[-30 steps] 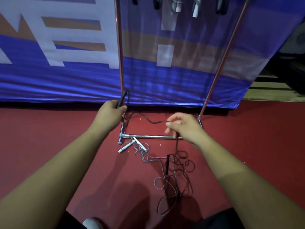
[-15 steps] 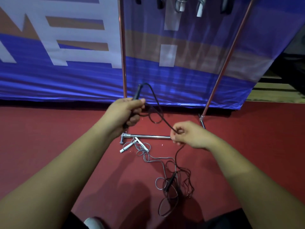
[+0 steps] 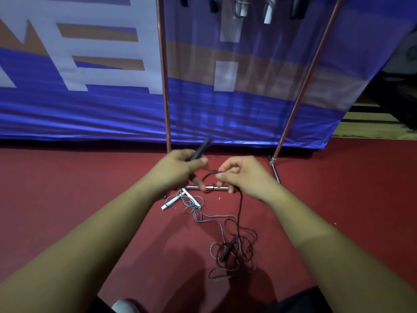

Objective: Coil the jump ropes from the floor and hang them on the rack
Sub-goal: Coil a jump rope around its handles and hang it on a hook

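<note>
Hands have drawn together since 0.5 s ago: R hand (image 3: 246,177) has come across toward L hand (image 3: 180,169), and the tall cord loop that stood btw. them is now a small arc just under the L thumb. L hand grips one black handle (image 3: 200,149) of the black jump rope (image 3: 240,211), handle tip pointing up and away. R hand pinches the cord btw. thumb and forefinger, other fingers curled. Judged: the first turn of the coil is being laid into the L hand, and most of the length is yet to be gathered. From the R hand the cord drops to the red floor (image 3: 67,199) and ends in a loose heap w/ the second black handle (image 3: 228,250) lying in it.

Obstacles. A grey jump rope (image 3: 209,220) w/ white handles (image 3: 169,203) lies by the rack's base bar (image 3: 221,188). Its cord runs into the black heap and the two appear to cross, so a snag on pulling is likely. Which cord lies on top cannot be told. The rack's uprights (image 3: 163,86) rise just behind the hands, and hung ropes (image 3: 267,12) show at the top edge, so part of the job looks done. Behind stands a blue banner (image 3: 90,114); a shoe tip (image 3: 124,307) sits at the bottom edge.
</note>
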Demonstrator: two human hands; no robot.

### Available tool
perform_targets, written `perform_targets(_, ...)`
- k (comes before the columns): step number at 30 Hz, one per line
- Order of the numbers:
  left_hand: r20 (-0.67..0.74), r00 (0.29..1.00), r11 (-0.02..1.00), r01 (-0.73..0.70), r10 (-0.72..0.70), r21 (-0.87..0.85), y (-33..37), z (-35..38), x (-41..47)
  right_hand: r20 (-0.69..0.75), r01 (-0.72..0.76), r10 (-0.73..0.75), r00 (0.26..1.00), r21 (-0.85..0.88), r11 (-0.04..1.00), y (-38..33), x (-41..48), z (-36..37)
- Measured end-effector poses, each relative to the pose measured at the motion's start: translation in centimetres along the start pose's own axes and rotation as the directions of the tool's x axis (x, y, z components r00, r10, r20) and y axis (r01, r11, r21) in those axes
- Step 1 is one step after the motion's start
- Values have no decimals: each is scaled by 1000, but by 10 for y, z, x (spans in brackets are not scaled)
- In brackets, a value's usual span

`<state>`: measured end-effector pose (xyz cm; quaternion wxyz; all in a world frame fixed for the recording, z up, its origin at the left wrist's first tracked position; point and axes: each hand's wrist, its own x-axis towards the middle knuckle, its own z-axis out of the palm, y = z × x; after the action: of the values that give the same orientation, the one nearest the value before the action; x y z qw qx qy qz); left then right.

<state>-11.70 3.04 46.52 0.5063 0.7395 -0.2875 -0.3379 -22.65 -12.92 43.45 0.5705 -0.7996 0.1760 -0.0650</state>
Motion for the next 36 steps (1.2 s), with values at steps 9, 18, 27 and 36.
perform_targets(9, -76, 995, 962, -79, 61, -262, -4, -2, 11, 120, -19, 51, 991, -258, 966, 22, 3, -31)
perform_targets(18, -295, 955, 993, 46, -13, 105, -21, -22, 17, -8, -164, 165, 986, -171, 972, 41, 7, -39)
perform_targets(27, 88, 996, 999, 3, 2, -54, -11, 3, 7, -22, 118, -117, 993, 43, 992, -3, -1, -2)
perform_targets(36, -150, 987, 945, -98, 53, -313, -3, -12, 11, 224, -67, 147, 964, -327, 942, 47, 9, -26)
